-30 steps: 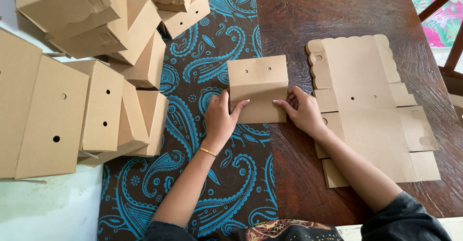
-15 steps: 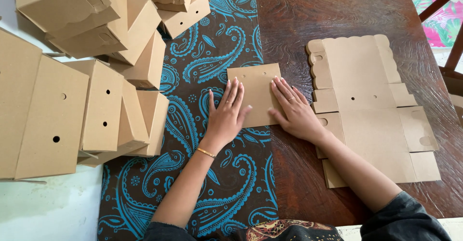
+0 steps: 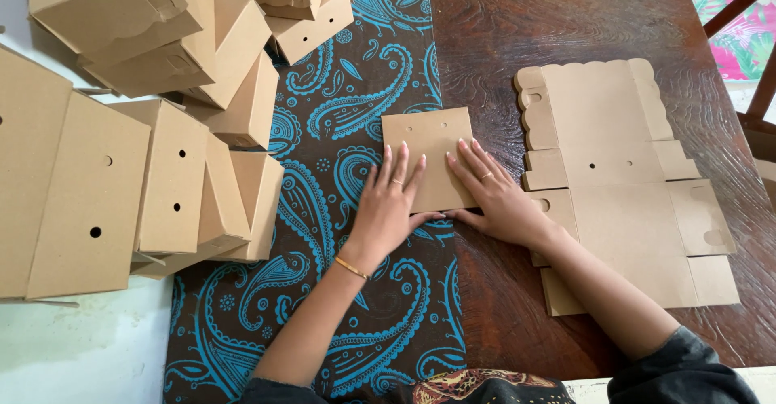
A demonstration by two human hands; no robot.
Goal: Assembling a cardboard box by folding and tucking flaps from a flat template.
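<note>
Under both palms lies a folded cardboard piece [image 3: 427, 149], flat on the seam where the blue paisley cloth [image 3: 339, 129] meets the dark wooden table [image 3: 517, 24]. The left hand [image 3: 388, 206] rests with fingers straight and slightly fanned, fingertips reaching up toward the middle of the piece; the right hand [image 3: 497, 198] lies beside it, fingers likewise flat and a little apart, covering the lower right corner. Neither hand pinches anything; both press downward.

To flatten the fold well, I judge the pressure should run evenly along the crease, with both palms sliding outward from the middle so the edges line up and no corner lifts.

Just beyond the right hand's little finger sits a stack of flat, unfolded box blanks [image 3: 622, 177] with scalloped edges. Well away past the left thumb, a heap of assembled boxes [image 3: 170, 129] crowds the far side of the cloth.
</note>
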